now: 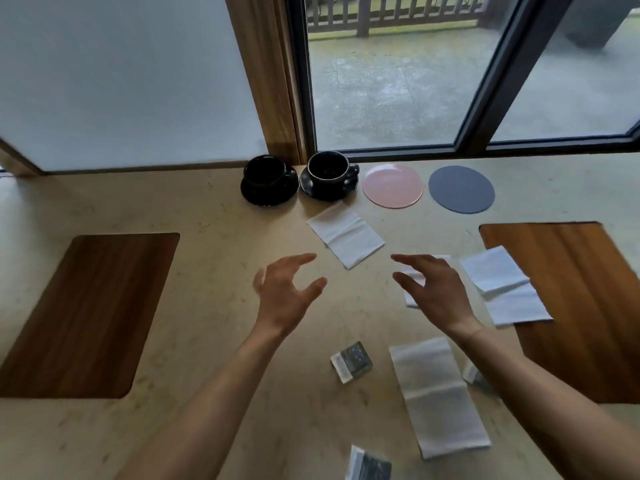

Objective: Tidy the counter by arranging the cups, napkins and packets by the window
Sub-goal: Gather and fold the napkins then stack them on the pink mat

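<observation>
Head view: napkin [345,234] beyond both empty grips

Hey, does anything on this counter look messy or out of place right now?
Yes. Four white paper napkins lie scattered at odd angles: one below the black cups, one near the front, one overlapping the right wooden inlay, one partly hidden under the right hand. Small dark packets lie loose too.
</observation>
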{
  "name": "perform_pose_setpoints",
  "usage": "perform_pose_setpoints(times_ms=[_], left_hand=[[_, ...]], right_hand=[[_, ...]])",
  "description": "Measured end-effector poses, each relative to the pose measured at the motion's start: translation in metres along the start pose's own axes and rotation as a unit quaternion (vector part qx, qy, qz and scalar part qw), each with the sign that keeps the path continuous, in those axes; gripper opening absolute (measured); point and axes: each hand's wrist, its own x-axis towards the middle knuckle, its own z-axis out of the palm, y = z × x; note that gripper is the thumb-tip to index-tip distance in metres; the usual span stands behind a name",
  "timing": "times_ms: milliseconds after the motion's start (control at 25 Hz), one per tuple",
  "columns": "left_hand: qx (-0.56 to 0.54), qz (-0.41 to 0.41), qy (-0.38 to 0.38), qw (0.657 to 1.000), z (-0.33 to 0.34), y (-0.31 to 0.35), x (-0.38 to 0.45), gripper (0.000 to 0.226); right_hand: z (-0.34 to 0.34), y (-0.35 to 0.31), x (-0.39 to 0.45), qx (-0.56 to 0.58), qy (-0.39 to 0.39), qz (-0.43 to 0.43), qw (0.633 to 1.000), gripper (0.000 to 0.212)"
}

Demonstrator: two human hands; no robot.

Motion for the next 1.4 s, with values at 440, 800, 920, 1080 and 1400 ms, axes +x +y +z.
perform_pose_setpoints(times_ms=[440, 800, 920, 1080, 1400], left_hand=[[-0.051, 0.017, -0.049, 0.997, -0.011, -0.010, -0.113, 0.045], [-0.044, 0.064, -0.086, 0.993, -0.011, -0.013, -0.151, 0.035], [-0.042, 0.076, -0.092, 0.992, 0.000, -0.001, -0.158, 0.034], [-0.044, 0.078, -0.093, 0.992, 0.022, 0.019, -0.163, 0.032], [-0.012, 0.067, -0.133, 0.989, 0.081, 0.047, -0.168, 0.036]], right_hand=[[-0.009, -0.013, -0.137, -0.003, 0.031, 0.004, 1.000, 0.032], [0.013, -0.022, -0.208, -0.030, 0.049, 0.042, 0.997, 0.032], [0.006, -0.015, -0.214, -0.029, 0.055, 0.046, 0.997, 0.033], [-0.010, 0.005, -0.216, -0.027, 0.059, 0.054, 0.996, 0.033], [-0.024, 0.056, -0.210, -0.079, 0.007, 0.070, 0.994, 0.036]])
